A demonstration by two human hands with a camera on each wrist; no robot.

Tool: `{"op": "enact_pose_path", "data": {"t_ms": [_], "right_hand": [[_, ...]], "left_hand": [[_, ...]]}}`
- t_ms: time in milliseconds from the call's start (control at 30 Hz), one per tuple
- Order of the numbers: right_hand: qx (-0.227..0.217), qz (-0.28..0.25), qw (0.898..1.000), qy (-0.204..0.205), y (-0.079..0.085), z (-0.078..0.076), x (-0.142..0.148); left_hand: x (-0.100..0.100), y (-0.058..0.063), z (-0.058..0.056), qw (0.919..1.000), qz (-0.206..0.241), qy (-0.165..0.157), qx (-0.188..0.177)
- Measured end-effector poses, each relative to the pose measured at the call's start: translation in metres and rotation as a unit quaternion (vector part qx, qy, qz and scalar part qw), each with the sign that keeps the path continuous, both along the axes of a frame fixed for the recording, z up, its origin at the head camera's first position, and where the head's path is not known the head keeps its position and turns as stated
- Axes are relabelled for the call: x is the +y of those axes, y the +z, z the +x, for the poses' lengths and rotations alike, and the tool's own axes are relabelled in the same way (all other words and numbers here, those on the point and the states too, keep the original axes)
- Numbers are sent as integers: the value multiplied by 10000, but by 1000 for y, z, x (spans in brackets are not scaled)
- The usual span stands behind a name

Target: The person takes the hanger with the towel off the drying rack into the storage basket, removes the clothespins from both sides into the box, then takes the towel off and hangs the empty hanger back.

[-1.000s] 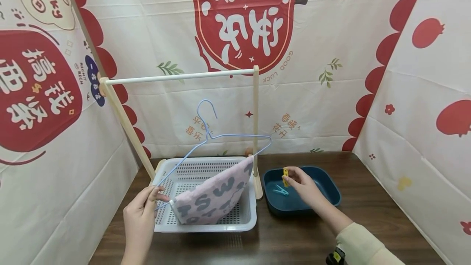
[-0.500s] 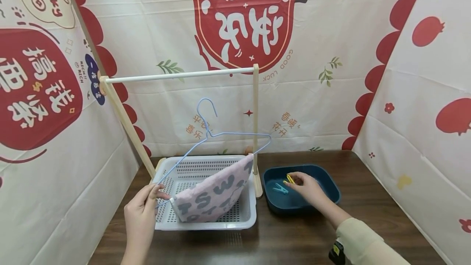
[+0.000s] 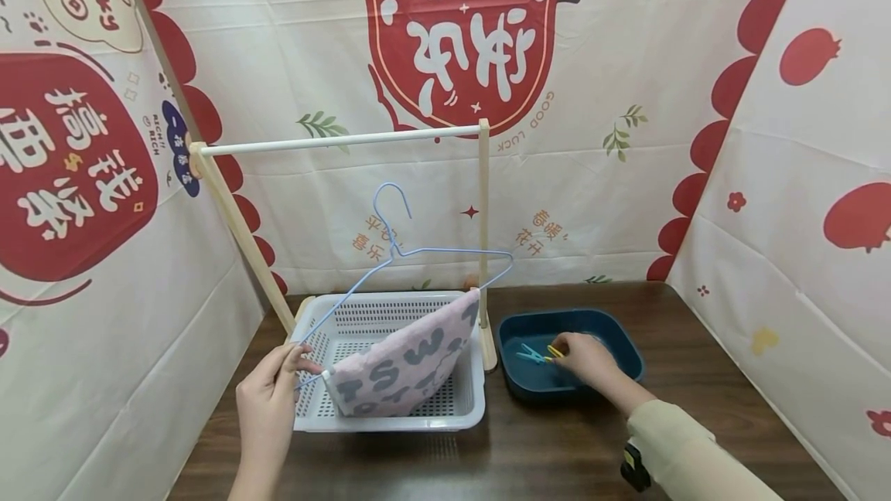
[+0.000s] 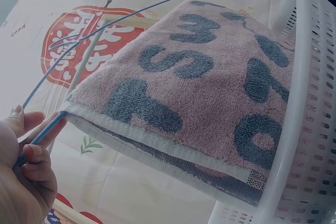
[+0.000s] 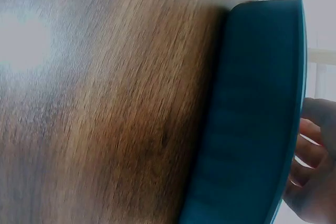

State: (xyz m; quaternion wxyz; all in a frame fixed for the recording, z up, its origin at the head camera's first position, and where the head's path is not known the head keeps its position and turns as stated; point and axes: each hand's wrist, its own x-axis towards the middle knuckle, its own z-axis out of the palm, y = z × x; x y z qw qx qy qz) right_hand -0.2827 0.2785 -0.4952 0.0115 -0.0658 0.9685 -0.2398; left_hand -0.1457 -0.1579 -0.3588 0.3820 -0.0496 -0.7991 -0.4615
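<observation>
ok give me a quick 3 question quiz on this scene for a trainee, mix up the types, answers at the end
1. True or false: the blue hanger held by the left hand is apart from the white rail.

2. What colour is the clip at the right hand?
a) red
b) yellow
c) white

3. What is draped over the hanger?

Key:
1. True; the hanger sits below the rail without touching it.
2. b) yellow.
3. A pink towel with grey letters.
</observation>
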Motion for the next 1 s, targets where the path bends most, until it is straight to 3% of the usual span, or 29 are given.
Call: {"op": "enact_pose_path", "data": {"t_ms": [200, 400, 800, 1000], "right_hand": [[-121, 398, 9991, 4, -8, -6, 6], [-212, 378, 9990, -52, -6, -5, 10], [387, -112, 9990, -211, 16, 4, 3], [761, -301, 9966, -122, 31, 15, -13]], "left_hand": [[0, -2, -4, 9999, 96, -121, 25], [0, -2, -8, 9997, 77, -130, 169], [-2, 0, -9, 9997, 133, -36, 224], [-11, -15, -17, 9992, 235, 51, 327]]}}
